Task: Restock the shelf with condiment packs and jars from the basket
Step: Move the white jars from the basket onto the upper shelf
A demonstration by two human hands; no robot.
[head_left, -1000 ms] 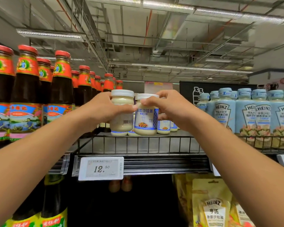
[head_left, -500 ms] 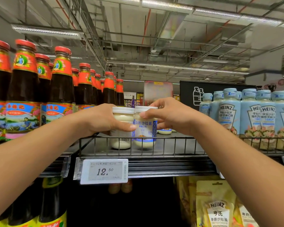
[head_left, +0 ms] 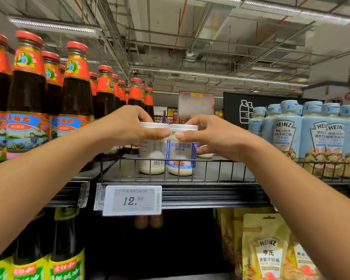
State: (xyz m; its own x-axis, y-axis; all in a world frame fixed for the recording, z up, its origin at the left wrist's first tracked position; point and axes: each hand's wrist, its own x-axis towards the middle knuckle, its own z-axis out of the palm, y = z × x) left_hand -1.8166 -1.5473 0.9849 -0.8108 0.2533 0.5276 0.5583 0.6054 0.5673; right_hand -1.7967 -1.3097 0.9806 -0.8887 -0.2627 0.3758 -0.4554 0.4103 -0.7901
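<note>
The left grip (head_left: 127,128) is clasping the white lid of the left jar (head_left: 152,158) and the right grip (head_left: 212,136) is clasping that of the right jar (head_left: 181,158), both jars standing upright, touching side by side, on the wire-fronted shelf (head_left: 216,170) just above the price tag (head_left: 132,200).

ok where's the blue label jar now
Centre of the head view: the blue-label jar stands on the shelf above the price tag, right of the other jar.
</note>
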